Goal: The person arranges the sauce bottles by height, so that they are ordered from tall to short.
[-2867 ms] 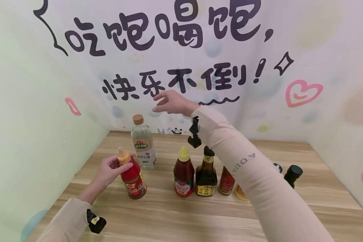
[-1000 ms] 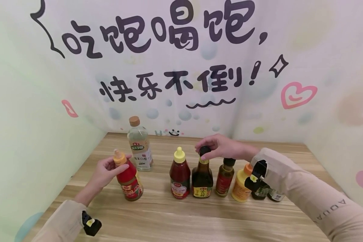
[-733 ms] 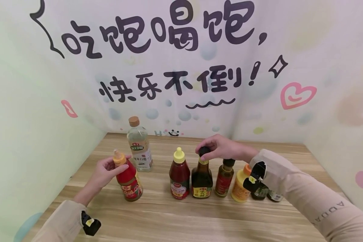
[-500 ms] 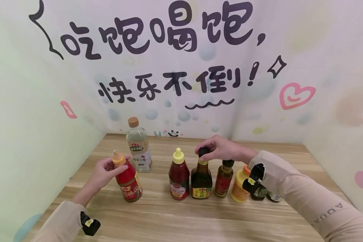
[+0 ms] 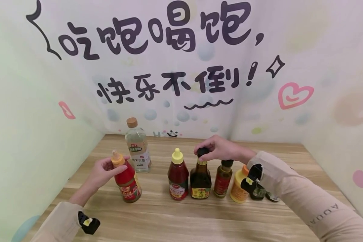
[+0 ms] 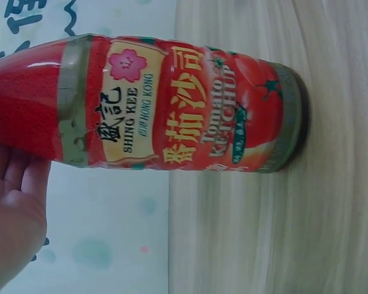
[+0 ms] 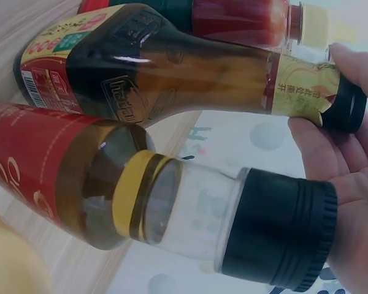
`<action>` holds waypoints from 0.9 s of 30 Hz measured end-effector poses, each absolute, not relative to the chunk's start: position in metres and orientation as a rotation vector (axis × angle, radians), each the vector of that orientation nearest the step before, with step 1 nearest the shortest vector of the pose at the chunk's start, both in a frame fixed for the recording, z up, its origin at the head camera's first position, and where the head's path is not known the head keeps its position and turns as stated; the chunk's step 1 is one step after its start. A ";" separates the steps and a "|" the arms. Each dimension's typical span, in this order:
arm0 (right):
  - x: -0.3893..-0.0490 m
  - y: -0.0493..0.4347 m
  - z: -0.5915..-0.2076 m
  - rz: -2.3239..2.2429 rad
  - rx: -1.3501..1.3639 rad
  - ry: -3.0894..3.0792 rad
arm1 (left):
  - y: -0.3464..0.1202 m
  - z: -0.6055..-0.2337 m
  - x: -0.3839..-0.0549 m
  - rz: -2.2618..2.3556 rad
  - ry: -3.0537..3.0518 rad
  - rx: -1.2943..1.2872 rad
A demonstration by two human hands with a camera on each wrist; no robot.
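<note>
A red tomato ketchup bottle [image 5: 128,186] with an orange nozzle cap stands upright on the left of the table. My left hand [image 5: 100,173] holds it around the upper part, thumb in front; in the left wrist view the ketchup label [image 6: 190,107] faces the camera. A dark soy sauce bottle [image 5: 201,179] with a black cap stands near the middle. My right hand [image 5: 220,149] grips it from above at the cap and neck, thumb on the near side. In the right wrist view fingers [image 7: 319,147] and thumb are around the cap of the soy sauce bottle [image 7: 190,73].
Behind the ketchup stands a clear vinegar bottle [image 5: 138,146]. A yellow-capped sauce bottle [image 5: 177,178] is left of the soy sauce. To its right stand a red-labelled bottle [image 5: 223,181], a yellow bottle [image 5: 238,190] and dark bottles [image 5: 257,193], partly hidden by the right sleeve.
Earlier my right hand was in the air near the back wall; it has come down and right onto the soy sauce bottle's cap and stays there. My left hand keeps its hold on the ketchup.
</note>
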State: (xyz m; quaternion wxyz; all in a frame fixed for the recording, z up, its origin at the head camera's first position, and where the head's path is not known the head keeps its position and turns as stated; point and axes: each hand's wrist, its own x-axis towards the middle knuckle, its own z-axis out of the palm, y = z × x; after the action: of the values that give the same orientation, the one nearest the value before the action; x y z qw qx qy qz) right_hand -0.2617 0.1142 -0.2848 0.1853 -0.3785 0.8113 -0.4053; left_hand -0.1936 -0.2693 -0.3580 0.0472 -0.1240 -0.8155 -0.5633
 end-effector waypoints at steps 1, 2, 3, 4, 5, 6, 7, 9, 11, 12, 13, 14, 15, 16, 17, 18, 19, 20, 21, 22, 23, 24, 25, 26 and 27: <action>-0.262 0.114 -0.285 -1.144 -1.065 2.282 | -0.269 -0.358 -0.194 -1.718 -2.493 -0.376; -0.263 0.115 -0.285 -1.146 -1.065 2.279 | -0.270 -0.357 -0.194 -1.715 -2.500 -0.373; -0.263 0.115 -0.285 -1.145 -1.072 2.277 | -0.270 -0.357 -0.193 -1.710 -2.508 -0.366; -0.263 0.115 -0.286 -1.142 -1.075 2.278 | -0.269 -0.357 -0.193 -1.707 -2.516 -0.359; -0.263 0.115 -0.286 -1.142 -1.078 2.276 | -0.269 -0.356 -0.193 -1.701 -2.523 -0.350; -0.263 0.115 -0.286 -1.143 -1.079 2.276 | -0.269 -0.355 -0.192 -1.694 -2.530 -0.339; -0.263 0.114 -0.286 -1.143 -1.081 2.277 | -0.268 -0.354 -0.192 -1.687 -2.538 -0.327; -0.263 0.115 -0.286 -1.141 -1.080 2.281 | -0.267 -0.353 -0.191 -1.672 -2.554 -0.298; -0.263 0.115 -0.286 -1.146 -1.075 2.284 | -0.267 -0.354 -0.192 -1.663 -2.553 -0.300; -0.262 0.115 -0.286 -1.147 -1.074 2.286 | -0.278 -0.373 -0.204 -1.708 -2.518 -0.358; -0.263 0.115 -0.286 -1.147 -1.076 2.286 | -0.281 -0.377 -0.207 -1.705 -2.516 -0.367; -0.263 0.115 -0.286 -1.149 -1.079 2.284 | -0.284 -0.382 -0.210 -1.709 -2.514 -0.373; -0.263 0.115 -0.286 -1.150 -1.086 2.280 | -0.288 -0.388 -0.214 -1.715 -2.510 -0.383; -0.263 0.115 -0.286 -1.150 -1.090 2.277 | -0.292 -0.395 -0.219 -1.720 -2.497 -0.399; -0.263 0.115 -0.286 -1.150 -1.093 2.271 | -0.296 -0.401 -0.224 -1.725 -2.488 -0.406; -0.264 0.115 -0.286 -1.148 -1.096 2.269 | -0.298 -0.406 -0.228 -1.713 -2.504 -0.382; -0.264 0.115 -0.285 -1.145 -1.100 2.266 | -0.291 -0.393 -0.221 -1.659 -2.547 -0.313; -0.264 0.115 -0.285 -1.142 -1.102 2.265 | -0.292 -0.396 -0.225 -1.651 -2.555 -0.302; -0.264 0.115 -0.285 -1.138 -1.102 2.267 | -0.292 -0.397 -0.227 -1.647 -2.554 -0.292; -0.264 0.115 -0.284 -1.138 -1.097 2.269 | -0.292 -0.400 -0.230 -1.633 -2.550 -0.264; -0.264 0.115 -0.284 -1.135 -1.094 2.273 | -0.293 -0.402 -0.233 -1.637 -2.545 -0.265; -0.264 0.115 -0.284 -1.131 -1.094 2.278 | -0.293 -0.401 -0.234 -1.650 -2.541 -0.271; -0.263 0.115 -0.284 -1.131 -1.093 2.277 | -0.292 -0.401 -0.235 -1.652 -2.527 -0.271; -0.263 0.115 -0.284 -1.132 -1.091 2.276 | -0.291 -0.399 -0.235 -1.664 -2.517 -0.283; -0.263 0.115 -0.284 -1.132 -1.091 2.276 | -0.288 -0.395 -0.233 -1.675 -2.496 -0.298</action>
State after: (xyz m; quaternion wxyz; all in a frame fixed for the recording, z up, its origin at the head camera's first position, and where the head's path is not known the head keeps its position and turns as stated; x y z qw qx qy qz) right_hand -0.2628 0.1150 -0.2841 0.1865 -0.3876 0.8084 -0.4019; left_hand -0.2326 -0.2884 -0.3951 0.0605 -0.0985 -0.8249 -0.5534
